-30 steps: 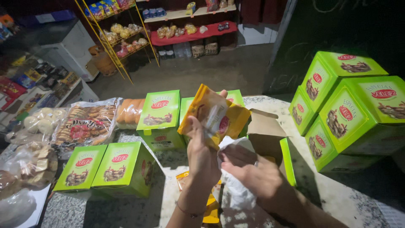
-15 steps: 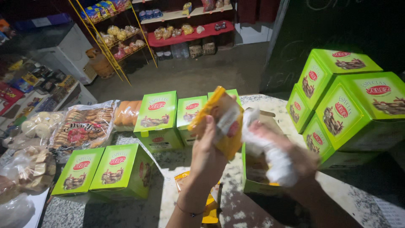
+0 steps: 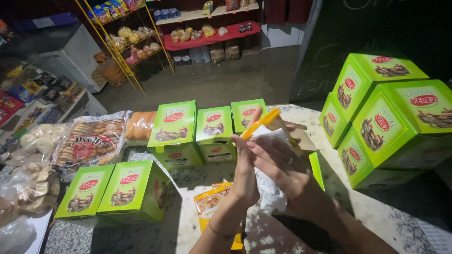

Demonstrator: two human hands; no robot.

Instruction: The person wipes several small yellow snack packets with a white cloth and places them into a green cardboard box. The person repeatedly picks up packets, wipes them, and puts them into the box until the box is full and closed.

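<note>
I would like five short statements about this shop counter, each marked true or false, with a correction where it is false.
1. The left hand holds a yellow packet. True.
2. The right hand presses a white cloth against that packet. True.
3. The green boxes at the right lie in a single flat row. False: they are stacked on one another.
4. A clear bag of biscuits lies on the counter at the left. True.
5. Both hands are empty. False: the left holds the packet and the right holds the cloth.
</note>
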